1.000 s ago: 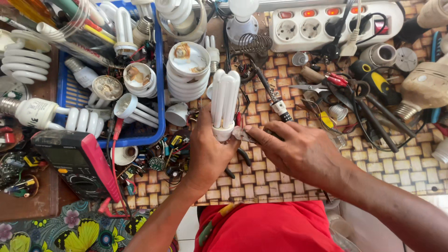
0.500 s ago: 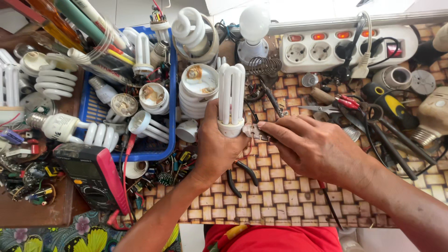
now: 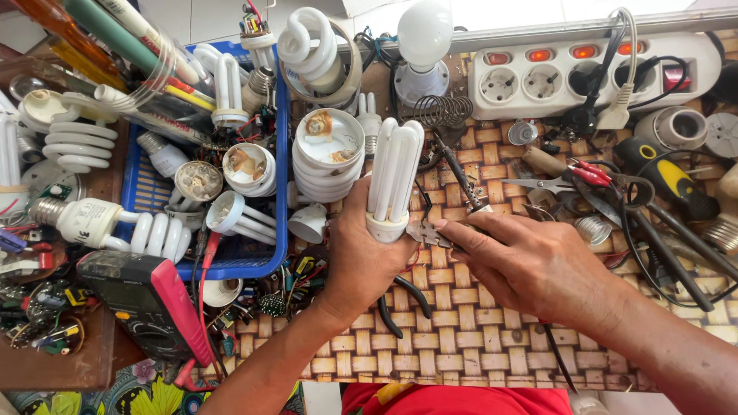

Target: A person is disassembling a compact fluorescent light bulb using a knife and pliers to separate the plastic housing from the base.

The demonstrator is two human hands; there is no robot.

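Blue basket [image 3: 280, 192] of lamp parts; white power strip [image 3: 592, 73]; multimeter [image 3: 146, 303].

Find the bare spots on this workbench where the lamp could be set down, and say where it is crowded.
Bare woven mat lies below the right hand, toward the near edge, and right of the pliers. Crowded: the blue tray, the multimeter corner, and the tools near the power strip.

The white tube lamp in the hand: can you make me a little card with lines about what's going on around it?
Left hand: holds the white tube lamp upright by its base
Right hand: fingers at the lamp's base, on small metal pliers
Surface: woven mat
Left of lamp: blue basket full of lamp parts
Behind: white power strip, round bulb
Lower left: multimeter with a red edge
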